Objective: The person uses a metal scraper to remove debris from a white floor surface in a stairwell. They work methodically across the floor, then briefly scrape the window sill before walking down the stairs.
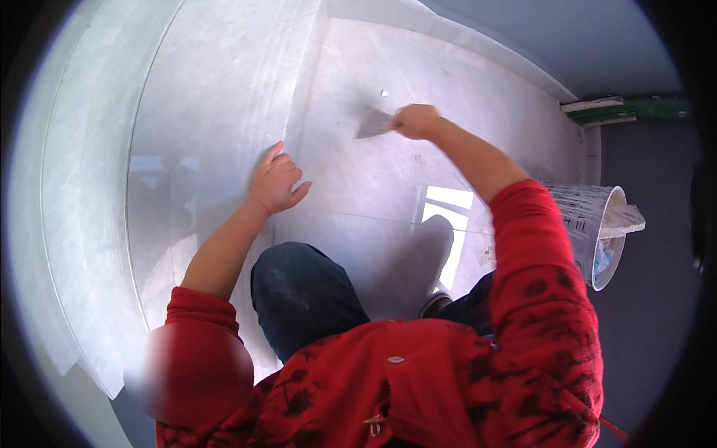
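My right hand [415, 121] is closed around the handle of a putty knife [374, 122], whose broad blade is blurred and points left over the pale tiled floor [358, 173]. Just beyond the blade lies a small white chip [384, 93]. On the left, my left hand [278, 180] holds nothing; its index finger is stretched towards the corner where the tiled wall [207, 84] meets the floor, and its thumb stands apart. I cannot tell whether that fingertip touches the tile.
At the right stands or leans a stained white bucket [580, 210] with a pale block [622, 220] at its mouth. A green strip [644, 108] is beyond it. A pale skirting [476, 42] borders the floor's far side. My bent knee [305, 291] is close below my left hand.
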`<state>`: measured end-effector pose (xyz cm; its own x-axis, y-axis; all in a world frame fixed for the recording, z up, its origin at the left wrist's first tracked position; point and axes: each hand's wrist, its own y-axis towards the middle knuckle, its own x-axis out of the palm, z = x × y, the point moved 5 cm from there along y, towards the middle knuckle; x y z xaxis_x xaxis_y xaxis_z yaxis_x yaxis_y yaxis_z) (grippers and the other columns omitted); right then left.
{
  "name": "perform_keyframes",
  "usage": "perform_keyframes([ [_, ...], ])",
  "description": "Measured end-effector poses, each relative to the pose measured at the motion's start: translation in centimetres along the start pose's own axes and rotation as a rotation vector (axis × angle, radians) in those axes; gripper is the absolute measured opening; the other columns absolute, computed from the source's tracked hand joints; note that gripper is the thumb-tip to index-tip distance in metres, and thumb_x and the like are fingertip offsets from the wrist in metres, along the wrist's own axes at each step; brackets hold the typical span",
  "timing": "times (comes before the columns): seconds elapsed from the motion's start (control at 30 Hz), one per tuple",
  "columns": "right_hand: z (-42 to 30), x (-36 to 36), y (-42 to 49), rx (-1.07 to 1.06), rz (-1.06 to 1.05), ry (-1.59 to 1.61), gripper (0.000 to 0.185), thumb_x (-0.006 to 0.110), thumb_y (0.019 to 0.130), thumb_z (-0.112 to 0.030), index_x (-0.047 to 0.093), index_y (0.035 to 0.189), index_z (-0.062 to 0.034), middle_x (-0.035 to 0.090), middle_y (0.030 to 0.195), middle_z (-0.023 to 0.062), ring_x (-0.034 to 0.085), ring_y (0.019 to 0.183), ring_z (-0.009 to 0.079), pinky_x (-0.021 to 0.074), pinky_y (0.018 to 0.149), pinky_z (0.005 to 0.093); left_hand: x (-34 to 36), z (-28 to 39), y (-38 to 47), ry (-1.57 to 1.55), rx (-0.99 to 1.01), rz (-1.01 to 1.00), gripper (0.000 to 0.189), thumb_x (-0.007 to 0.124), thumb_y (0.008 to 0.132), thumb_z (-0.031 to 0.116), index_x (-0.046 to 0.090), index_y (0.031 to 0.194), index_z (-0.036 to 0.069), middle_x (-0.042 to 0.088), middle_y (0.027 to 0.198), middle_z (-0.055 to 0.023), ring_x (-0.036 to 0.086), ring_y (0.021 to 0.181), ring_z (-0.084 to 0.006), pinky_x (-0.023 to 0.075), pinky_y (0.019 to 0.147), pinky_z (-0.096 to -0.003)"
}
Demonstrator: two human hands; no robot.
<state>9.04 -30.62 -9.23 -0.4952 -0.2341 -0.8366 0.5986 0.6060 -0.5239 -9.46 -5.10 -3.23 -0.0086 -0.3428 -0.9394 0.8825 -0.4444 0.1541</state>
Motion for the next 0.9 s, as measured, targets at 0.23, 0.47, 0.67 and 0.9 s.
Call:
perform_keyframes([
  [0.23, 7.8, -0.6, -13.1, 0.253, -0.317, -0.267, 0.022, 0.051, 0.088, -0.029, 0.071, 0.094, -0.021, 0.069, 0.097, 0.0038, 0.065, 0.095, 0.0266, 0.0536, 0.073, 0.0434, -0.1, 0.2, 0.2, 0.005, -0.005, -0.016, 0.024, 0.069, 0.075, 0.027, 0.059, 0.061, 0.009, 0.056, 0.065, -0.0042, 0.055, 0.077, -0.0211, 0.0318, 0.109, -0.0441],
  [0.47, -10.4, 0.8, -1.0, -0.128, 0.037, 0.063, 0.021, 0.054, 0.081, -0.019, 0.07, 0.094, -0.0212, 0.069, 0.095, 0.0086, 0.065, 0.092, 0.0298, 0.0523, 0.074, 0.0437, -0.2, 0.2, 0.3, 0.027, -0.005, -0.013, 0.028, 0.067, 0.077, 0.029, 0.059, 0.059, 0.008, 0.056, 0.062, -0.0051, 0.055, 0.077, -0.0214, 0.0315, 0.11, -0.0424],
  [0.67, -4.7, 4.0, -4.3, -0.017, 0.003, 0.016, 0.027, 0.053, 0.081, -0.013, 0.069, 0.099, -0.0255, 0.068, 0.099, 0.007, 0.065, 0.094, 0.0276, 0.0532, 0.076, 0.0421, -0.1, 0.1, 0.2, 0.045, -0.01, -0.031, 0.028, 0.066, 0.077, 0.029, 0.059, 0.059, 0.008, 0.056, 0.063, -0.0055, 0.055, 0.077, -0.0214, 0.0314, 0.11, -0.0429],
  [0.9, 8.5, 2.7, -17.9, 0.292, -0.332, -0.259, 0.028, 0.052, 0.086, -0.015, 0.067, 0.11, -0.0212, 0.069, 0.101, 0.0062, 0.066, 0.094, 0.0254, 0.0539, 0.076, 0.0415, 0.1, 0.2, 0.3, 0.011, -0.014, -0.054, 0.028, 0.066, 0.077, 0.029, 0.059, 0.06, 0.008, 0.056, 0.063, -0.0054, 0.055, 0.077, -0.0214, 0.0308, 0.11, -0.0432],
])
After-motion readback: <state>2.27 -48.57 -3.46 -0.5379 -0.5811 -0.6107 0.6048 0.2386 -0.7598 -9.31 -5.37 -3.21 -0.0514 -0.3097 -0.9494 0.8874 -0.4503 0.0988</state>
